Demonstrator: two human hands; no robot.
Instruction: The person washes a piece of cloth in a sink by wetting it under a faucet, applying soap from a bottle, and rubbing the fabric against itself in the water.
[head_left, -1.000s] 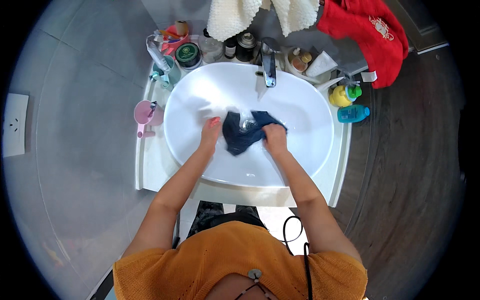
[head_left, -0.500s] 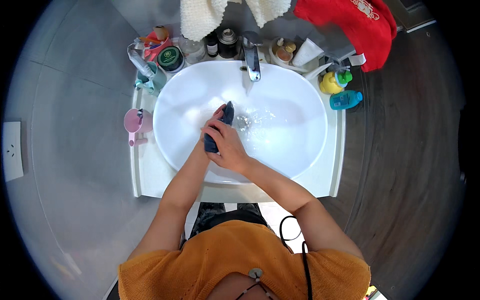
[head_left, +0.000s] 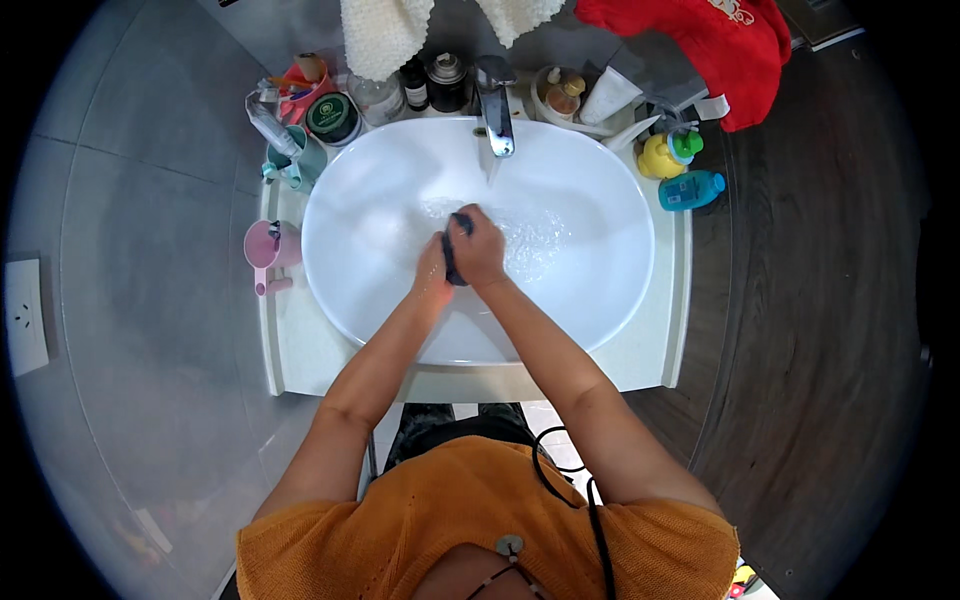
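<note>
Between my two hands is a dark, wet, sock-shaped cloth [head_left: 452, 264], bunched up over the middle of the white basin [head_left: 370, 275]. My right hand [head_left: 483, 248] wraps round it from above and the right, fingers closed. On its left side my left hand [head_left: 431, 268] presses against it, with most of its fingers hidden behind the cloth and the other hand. Just beyond my hands stands the chrome faucet [head_left: 496, 110], its water stream falling close to them. Rippling water spreads across the basin bottom to the right.
Along the back edge stand a green-lidded jar [head_left: 332, 118], dark bottles [head_left: 447, 84] and a white tube [head_left: 610, 96]. A pink cup [head_left: 272, 246] is at the left; a yellow bottle [head_left: 660, 157] and a blue bottle [head_left: 690, 190] are at the right. A red cloth [head_left: 700, 45] hangs above.
My hands have moved slightly right and farther forward, nearer the water stream. The cloth, stretched long before, is now bunched between them, and my right hand has turned to wrap over it.
</note>
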